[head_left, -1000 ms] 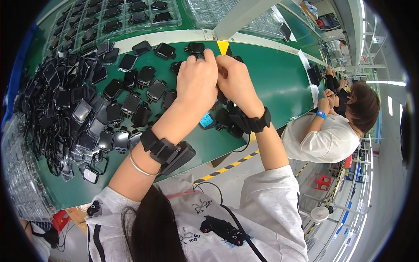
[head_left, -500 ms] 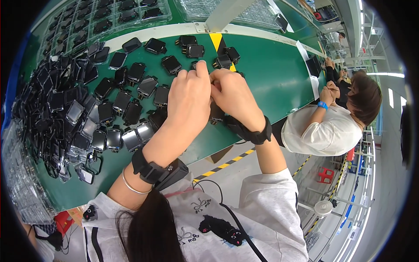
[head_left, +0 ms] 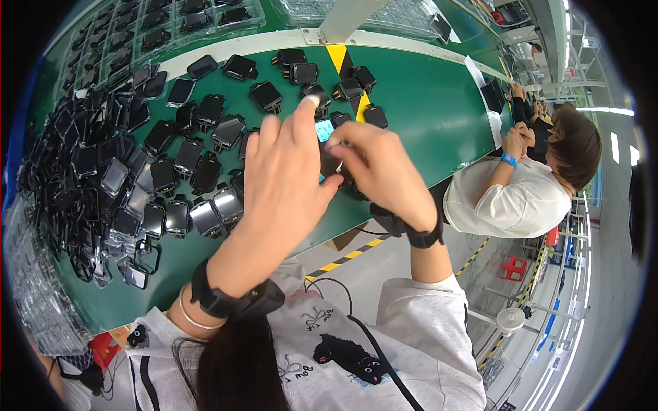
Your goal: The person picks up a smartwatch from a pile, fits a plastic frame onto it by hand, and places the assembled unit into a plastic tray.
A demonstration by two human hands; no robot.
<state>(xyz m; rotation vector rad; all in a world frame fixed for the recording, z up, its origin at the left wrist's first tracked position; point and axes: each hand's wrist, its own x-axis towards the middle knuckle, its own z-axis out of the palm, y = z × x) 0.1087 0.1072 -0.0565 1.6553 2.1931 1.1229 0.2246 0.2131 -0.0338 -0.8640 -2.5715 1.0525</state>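
Note:
Close together over the green bench, both hands work on a small black square device, which looks like a smartwatch body with light-blue patches. My left hand curls round its left side, thumb below and forefinger stretched past the top. Most of the device is hidden behind the fingers. My right hand has thumb and fingers drawn together at its right side; a small pale bit shows by the thumb, too small to name. Similar black square devices lie just beyond, among them one by my left fingertip and another beyond my right hand.
Dozens of black square devices heap up on the left of the green bench. Clear plastic trays stand behind a white rail. At the right, a co-worker in a white shirt sits at the bench.
My hands have drawn slightly apart, baring the light-blue patches on the device. My left hand has shifted left and my right hand a little right. Another device shows beyond my right hand.

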